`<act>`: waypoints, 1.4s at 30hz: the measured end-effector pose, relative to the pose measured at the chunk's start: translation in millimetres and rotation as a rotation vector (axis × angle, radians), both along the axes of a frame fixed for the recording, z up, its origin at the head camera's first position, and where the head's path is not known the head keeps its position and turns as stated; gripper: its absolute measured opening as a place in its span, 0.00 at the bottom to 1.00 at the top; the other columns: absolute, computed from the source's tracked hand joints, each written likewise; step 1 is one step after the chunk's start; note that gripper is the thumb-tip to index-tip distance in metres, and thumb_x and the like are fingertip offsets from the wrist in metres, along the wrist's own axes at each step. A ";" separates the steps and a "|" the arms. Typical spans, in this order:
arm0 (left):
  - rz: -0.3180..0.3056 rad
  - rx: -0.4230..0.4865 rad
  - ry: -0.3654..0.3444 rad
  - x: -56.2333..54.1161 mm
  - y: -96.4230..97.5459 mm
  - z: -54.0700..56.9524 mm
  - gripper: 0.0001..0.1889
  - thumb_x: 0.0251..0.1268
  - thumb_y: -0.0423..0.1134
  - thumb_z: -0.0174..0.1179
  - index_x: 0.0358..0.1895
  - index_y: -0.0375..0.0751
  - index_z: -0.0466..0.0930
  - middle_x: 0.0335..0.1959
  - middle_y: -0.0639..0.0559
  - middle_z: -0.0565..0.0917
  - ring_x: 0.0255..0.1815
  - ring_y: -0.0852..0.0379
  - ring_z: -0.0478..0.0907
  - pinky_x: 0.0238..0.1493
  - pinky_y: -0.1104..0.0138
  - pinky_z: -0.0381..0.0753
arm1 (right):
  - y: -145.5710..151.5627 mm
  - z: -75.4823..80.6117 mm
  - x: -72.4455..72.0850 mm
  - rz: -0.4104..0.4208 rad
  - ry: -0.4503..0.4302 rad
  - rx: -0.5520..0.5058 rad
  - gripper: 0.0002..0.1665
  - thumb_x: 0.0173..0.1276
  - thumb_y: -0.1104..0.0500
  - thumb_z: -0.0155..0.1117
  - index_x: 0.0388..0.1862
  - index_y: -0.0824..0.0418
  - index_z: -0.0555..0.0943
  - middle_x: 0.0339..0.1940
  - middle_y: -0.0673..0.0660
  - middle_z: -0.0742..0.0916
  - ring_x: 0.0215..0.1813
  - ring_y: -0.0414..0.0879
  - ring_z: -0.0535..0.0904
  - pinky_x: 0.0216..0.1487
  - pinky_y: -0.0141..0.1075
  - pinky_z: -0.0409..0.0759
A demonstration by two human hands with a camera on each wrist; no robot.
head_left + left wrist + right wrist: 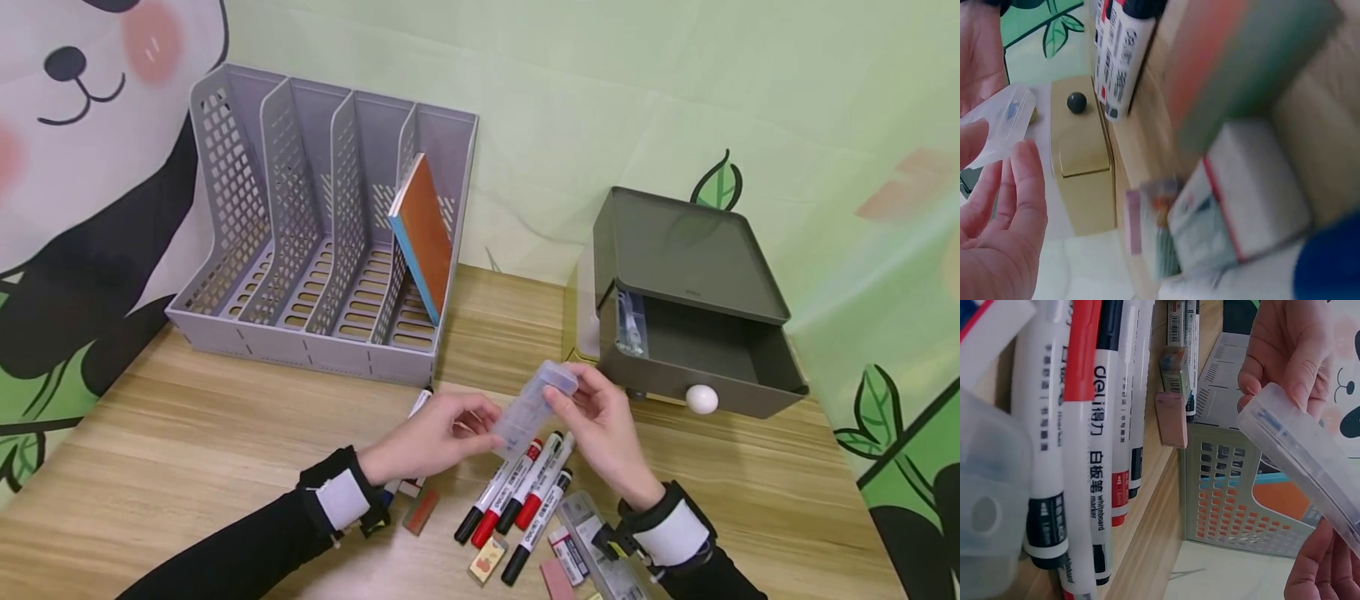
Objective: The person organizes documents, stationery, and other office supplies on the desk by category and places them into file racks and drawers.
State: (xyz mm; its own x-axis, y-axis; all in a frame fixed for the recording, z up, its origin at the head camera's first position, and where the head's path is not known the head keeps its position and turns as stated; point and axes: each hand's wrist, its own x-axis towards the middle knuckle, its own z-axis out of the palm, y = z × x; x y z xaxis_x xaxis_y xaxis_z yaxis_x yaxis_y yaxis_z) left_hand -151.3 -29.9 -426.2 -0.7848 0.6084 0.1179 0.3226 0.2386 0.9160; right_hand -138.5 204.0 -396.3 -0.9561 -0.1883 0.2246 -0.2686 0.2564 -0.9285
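Both hands hold a slim translucent plastic case (pixel 531 410) above the whiteboard markers (pixel 504 500). My right hand (pixel 603 429) pinches its upper end, thumb on top. At the lower end, my left hand (pixel 429 435) has its thumb and fingertips on the case, as the right wrist view also shows. The case (pixel 1297 450) is tilted, with something bluish faintly showing through its wall. Beneath the hands lie several markers in black and red. A second clear case (pixel 600 546) lies on the table under the right wrist.
Erasers (pixel 489 558) and a brown-red block (pixel 422 512) lie near the markers. A grey file rack (pixel 300 350) with an orange book (pixel 426 237) stands at the back left. At the right, a dark drawer box (pixel 697 250) has its drawer (pixel 720 379) pulled out, with a clear packet inside.
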 end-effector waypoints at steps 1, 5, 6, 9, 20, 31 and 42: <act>0.002 0.010 -0.012 0.3 0.7 -0.4 0.12 0.66 0.35 0.65 0.49 0.35 0.83 0.45 0.42 0.88 0.41 0.63 0.83 0.46 0.72 0.85 | -0.4 0.2 0.3 -0.004 -0.015 -0.003 0.16 0.71 0.70 0.60 0.56 0.75 0.75 0.47 0.67 0.85 0.45 0.34 0.83 0.48 0.25 0.84; 0.025 0.059 -0.077 2.0 3.2 -1.0 0.13 0.67 0.36 0.64 0.51 0.34 0.82 0.47 0.40 0.87 0.42 0.61 0.84 0.47 0.72 0.85 | -2.0 0.0 1.0 0.001 -0.078 0.002 0.18 0.70 0.70 0.62 0.57 0.74 0.75 0.46 0.68 0.84 0.44 0.34 0.82 0.47 0.26 0.85; 0.032 0.071 -0.093 2.4 3.9 -0.9 0.13 0.68 0.36 0.64 0.51 0.33 0.82 0.47 0.39 0.87 0.42 0.61 0.85 0.47 0.72 0.85 | -2.4 -0.3 1.1 0.004 -0.087 0.005 0.18 0.70 0.69 0.62 0.57 0.74 0.75 0.46 0.67 0.84 0.44 0.35 0.82 0.47 0.26 0.85; 0.042 0.107 -0.139 3.8 7.6 0.4 0.13 0.68 0.36 0.64 0.51 0.32 0.82 0.48 0.38 0.87 0.44 0.57 0.86 0.48 0.72 0.85 | -3.5 -1.0 0.9 0.008 -0.087 0.008 0.19 0.70 0.70 0.63 0.58 0.73 0.74 0.44 0.65 0.84 0.43 0.34 0.81 0.45 0.26 0.85; 0.027 0.125 -0.230 2.9 19.2 6.3 0.16 0.71 0.38 0.61 0.57 0.33 0.79 0.52 0.39 0.85 0.48 0.52 0.87 0.51 0.69 0.86 | -3.2 9.3 4.4 0.001 -0.009 0.028 0.26 0.70 0.71 0.61 0.66 0.71 0.70 0.41 0.70 0.85 0.41 0.34 0.82 0.43 0.27 0.86; 0.095 0.059 0.035 -5.2 38.9 29.2 0.18 0.80 0.44 0.49 0.63 0.40 0.75 0.53 0.44 0.85 0.51 0.54 0.84 0.55 0.65 0.84 | 20.3 50.4 12.8 -0.206 0.339 0.155 0.29 0.68 0.73 0.63 0.69 0.72 0.72 0.38 0.53 0.84 0.36 0.28 0.81 0.37 0.19 0.82; 0.185 0.033 0.578 -24.2 94.0 48.5 0.15 0.72 0.39 0.61 0.58 0.40 0.78 0.63 0.44 0.77 0.62 0.51 0.79 0.63 0.63 0.80 | 55.7 95.0 7.1 -0.379 0.302 0.235 0.28 0.71 0.68 0.60 0.71 0.63 0.74 0.35 0.36 0.81 0.31 0.26 0.81 0.36 0.16 0.79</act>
